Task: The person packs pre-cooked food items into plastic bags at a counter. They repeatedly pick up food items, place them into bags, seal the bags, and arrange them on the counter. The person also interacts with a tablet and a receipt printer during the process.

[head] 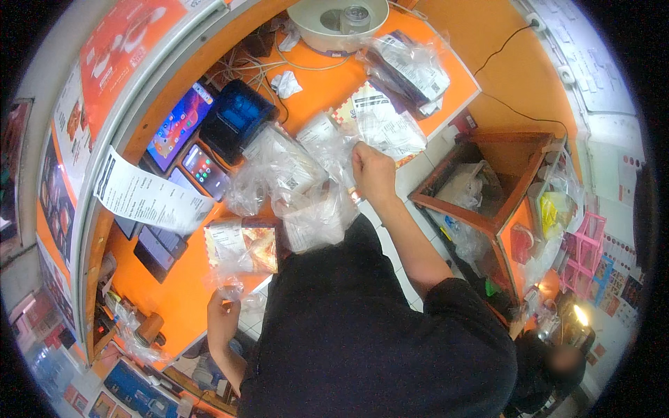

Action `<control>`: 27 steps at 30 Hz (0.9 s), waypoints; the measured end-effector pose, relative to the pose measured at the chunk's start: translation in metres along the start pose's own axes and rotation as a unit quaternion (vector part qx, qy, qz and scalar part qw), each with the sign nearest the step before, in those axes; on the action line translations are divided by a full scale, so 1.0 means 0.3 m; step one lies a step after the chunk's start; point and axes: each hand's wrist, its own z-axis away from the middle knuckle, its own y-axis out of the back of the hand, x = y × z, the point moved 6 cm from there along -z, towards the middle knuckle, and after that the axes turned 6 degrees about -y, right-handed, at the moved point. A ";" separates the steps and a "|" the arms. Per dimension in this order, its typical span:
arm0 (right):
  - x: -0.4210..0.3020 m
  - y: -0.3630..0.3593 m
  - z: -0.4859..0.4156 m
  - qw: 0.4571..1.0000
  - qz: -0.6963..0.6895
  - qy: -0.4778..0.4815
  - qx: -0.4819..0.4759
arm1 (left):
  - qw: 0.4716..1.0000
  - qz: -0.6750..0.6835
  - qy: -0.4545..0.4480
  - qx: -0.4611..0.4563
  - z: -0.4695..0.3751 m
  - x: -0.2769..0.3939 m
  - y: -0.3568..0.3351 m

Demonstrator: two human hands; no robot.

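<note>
My left hand [223,313] grips the gathered top of a clear plastic bag at the counter's front edge. That bag holds a printed food box [260,248] with a paper slip on it. My right hand [373,170], closed like a fist, is at the edge of clear plastic bags with receipts; whether it holds plastic cannot be told. Bagged packages with receipts [292,180] lie between my hands, close to my body. Beyond my right hand lies a checkered box under receipts [384,123], and behind it a bagged package with receipts [410,70].
Phones and tablets [180,128] line the orange counter [172,308] at left, beside a dark terminal [240,117]. A long receipt [151,196] hangs over them. A round basin [337,44] stands at the back. A wooden bin [481,224] is at right; another person [549,366] is lower right.
</note>
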 end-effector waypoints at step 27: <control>-0.356 0.361 0.104 0.924 -0.350 0.102 0.117 | 0.944 0.099 -0.293 -0.118 0.060 0.508 0.206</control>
